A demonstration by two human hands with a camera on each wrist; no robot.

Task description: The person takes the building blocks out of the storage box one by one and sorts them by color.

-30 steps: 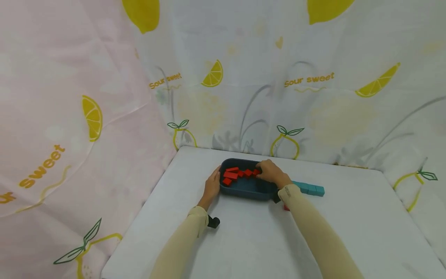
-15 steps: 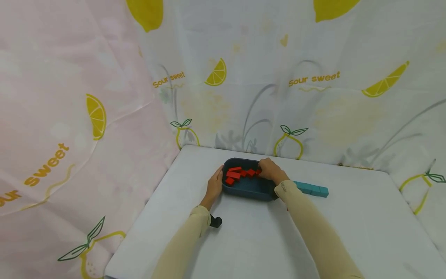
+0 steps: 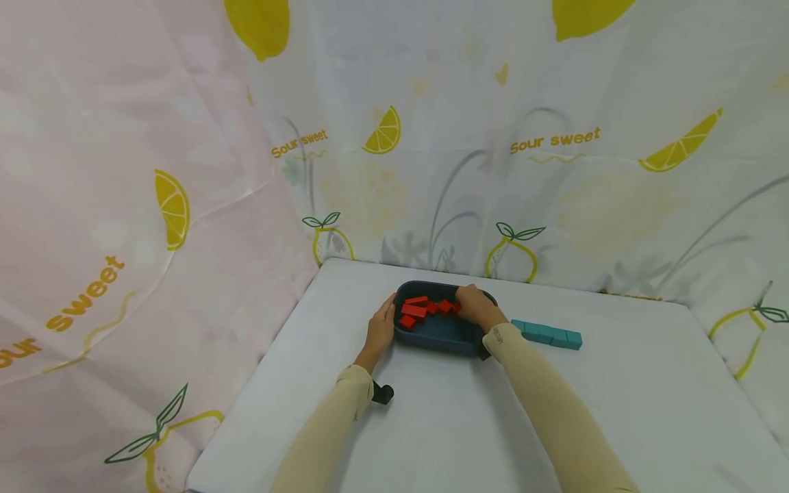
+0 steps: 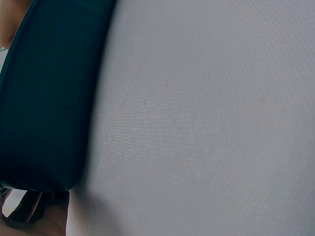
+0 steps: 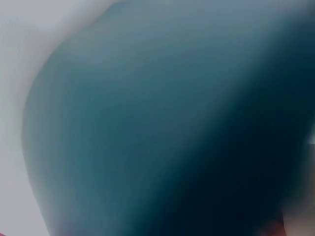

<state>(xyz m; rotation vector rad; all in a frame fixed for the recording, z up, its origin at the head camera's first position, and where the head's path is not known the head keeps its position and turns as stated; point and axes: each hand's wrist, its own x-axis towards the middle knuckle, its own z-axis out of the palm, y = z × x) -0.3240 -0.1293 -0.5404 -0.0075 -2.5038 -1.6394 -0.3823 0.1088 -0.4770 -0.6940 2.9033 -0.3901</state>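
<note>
A dark blue plastic box [image 3: 437, 344] with rounded corners lies on the white table. Against its left end rests my left hand [image 3: 379, 329], fingers straight along the outer wall. In the left wrist view, the fingers [image 4: 54, 214] touch the box's end at lower left. My right hand [image 3: 474, 305] reaches over the right part of the box, fingertips down inside, pinching a red block [image 3: 457, 309] that they mostly hide. Several other red blocks [image 3: 414, 311] lie loose in the box's left half. Blurred box wall fills most of the right wrist view.
A row of teal blocks [image 3: 548, 333] lies on the table [image 3: 647, 383] right of the box, beside the right sleeve [image 3: 542, 390]. A lemon-print cloth [image 3: 431, 198] hangs behind the table and along its left side.
My right hand has sunk slightly into the box and shows less of the red block at its fingertips. The left hand stays at the box's end. The head view has shifted a little.
</note>
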